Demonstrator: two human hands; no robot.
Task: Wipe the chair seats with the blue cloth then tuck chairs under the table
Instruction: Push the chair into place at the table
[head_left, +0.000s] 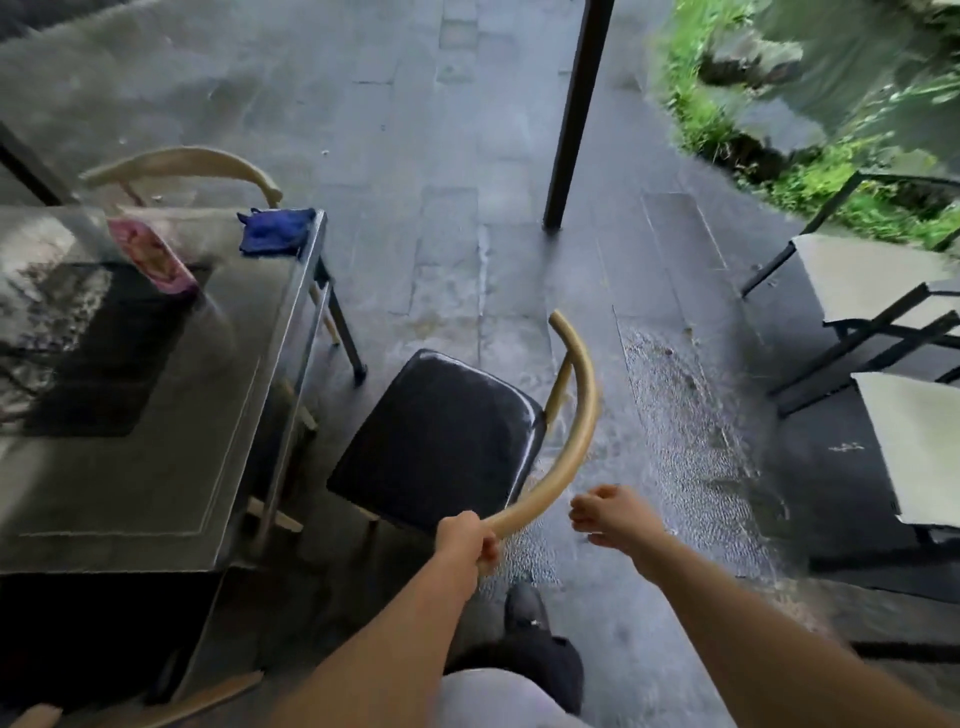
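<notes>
A chair with a black seat (441, 441) and a curved tan backrest (576, 415) stands beside the glass-topped table (156, 467), its seat outside the table edge. My left hand (465, 538) grips the near end of that backrest. My right hand (610, 512) hovers just right of the backrest with curled fingers, holding nothing. The blue cloth (275, 230) lies crumpled on the far right corner of the table. A second chair (187, 161) with a tan backrest is at the table's far side, its seat hidden under the top.
A black post (576, 114) rises from the grey paved floor beyond the chair. Black-framed chairs with pale seats (872, 280) stand at the right. A pink object (150, 254) lies on the table. Grass (701, 119) borders the paving. My shoe (524, 608) is below the chair.
</notes>
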